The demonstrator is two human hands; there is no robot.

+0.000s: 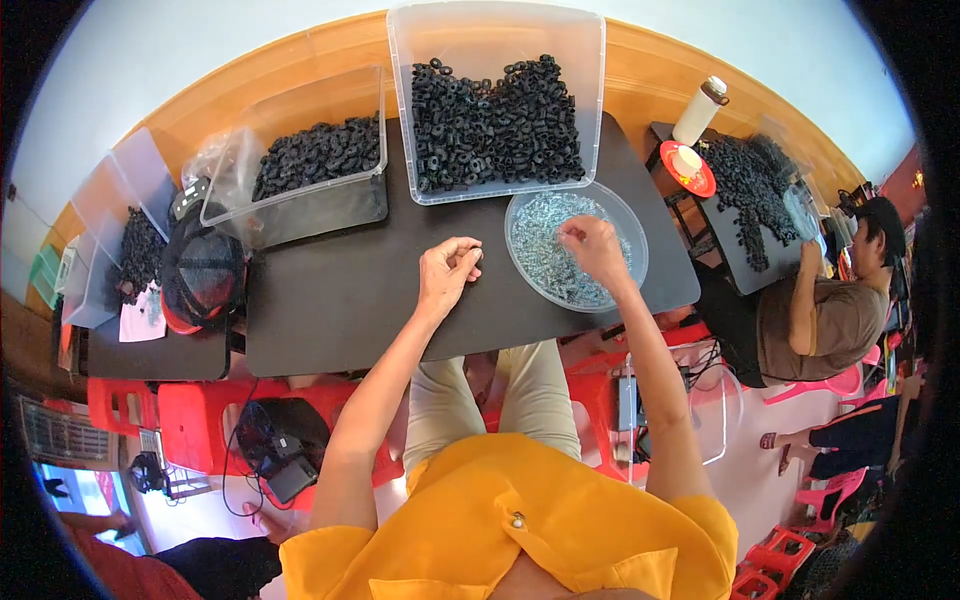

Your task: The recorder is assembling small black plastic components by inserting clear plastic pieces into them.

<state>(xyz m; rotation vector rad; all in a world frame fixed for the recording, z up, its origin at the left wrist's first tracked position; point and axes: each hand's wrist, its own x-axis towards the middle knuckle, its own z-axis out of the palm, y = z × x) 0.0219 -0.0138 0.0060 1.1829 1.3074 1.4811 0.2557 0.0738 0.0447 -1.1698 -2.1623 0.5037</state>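
Observation:
My left hand (449, 276) is closed in a pinch above the dark table, left of a round clear tray (520, 272). A small black part (479, 258) shows at its fingertips, mostly covered by them. My right hand (597, 250) reaches over the tray with its fingertips pressed together among many small shiny, clear-looking pieces (552, 213). Whatever sits between those fingertips is too small to make out. Just behind the tray, a large translucent bin (396, 100) holds a heap of black ring-shaped parts (490, 125).
A second clear bin (290, 217) of black parts stands to the left, beside a black cap (203, 265). At the right, a person (825, 310) sits by another table with black parts (745, 185), a white bottle (700, 110) and a red plate (707, 180). Red stools (205, 425) stand below.

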